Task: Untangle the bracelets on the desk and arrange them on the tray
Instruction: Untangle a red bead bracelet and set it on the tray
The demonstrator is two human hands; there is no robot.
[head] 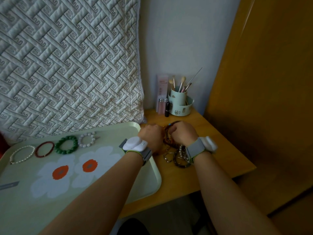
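**Both hands on bracelet tangle**

Right hand (182, 133) and left hand (150, 135): fingers curled, each grip on a brown beaded bracelet (167, 131) lifted from the tangle (179, 156). Tangle lies on tabletop (211, 141), just right of tray (152, 167). Tray holds four bracelets in a row: pearl (22, 154), red (44, 149), green (66, 144), white (87, 139).

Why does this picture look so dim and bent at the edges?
Head view: soft, dim room light, no glare; the wide-angle lens bows the wardrobe and tray edges. The tangled bracelets under both hands sit in shade, so beads blur together.
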